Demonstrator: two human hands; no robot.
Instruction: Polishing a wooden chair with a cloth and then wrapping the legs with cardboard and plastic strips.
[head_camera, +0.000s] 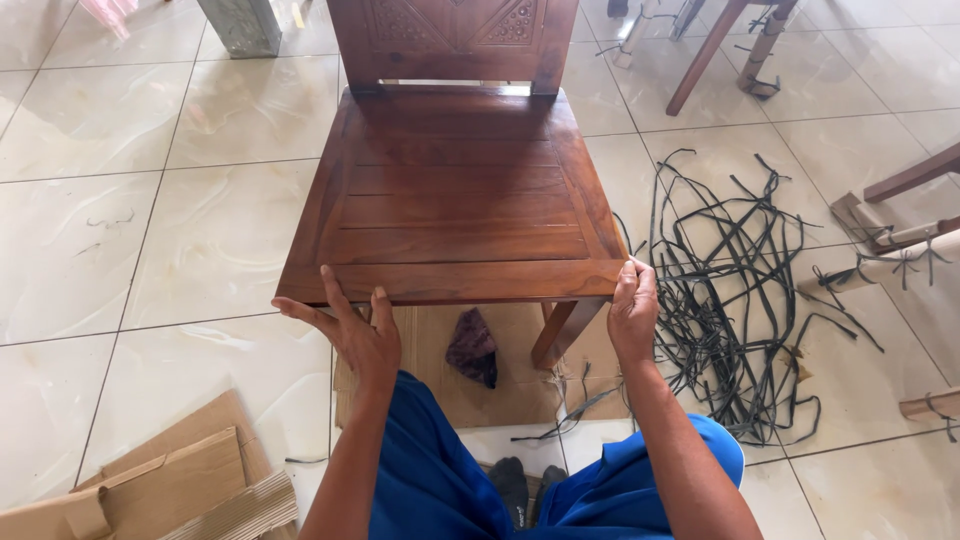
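The person's left hand (355, 330) rests against the front edge of a dark wooden chair (455, 190), near its front left corner. The fingers (335, 290) are spread open and lie up against the seat rail, the thumb pointing out to the side; this grip is apart, pressing on the wood rather than closed around it. The right hand (632, 310) takes the front right corner of the same seat, its fingers curled over the top edge and its grip clamped on the rail.

The chair stands on the tiled floor (90, 230) directly ahead of both hands, its slatted seat level and its carved backrest (450, 30) at the far side, away from the grips. Under the seat, between the two hands and a little beyond them, a sheet of flat cardboard (440, 340) lies on the floor with a dark crumpled cloth (472, 347) on it; a front chair leg (560, 330) shows just inward of the right hand.

Outward of the right grip a loose tangle of black plastic straps (730, 290) spreads over the tiles. Below and outward of the left grip lie torn cardboard pieces (170, 480). The person's blue trousers (440, 480) fill the near edge between the forearms.
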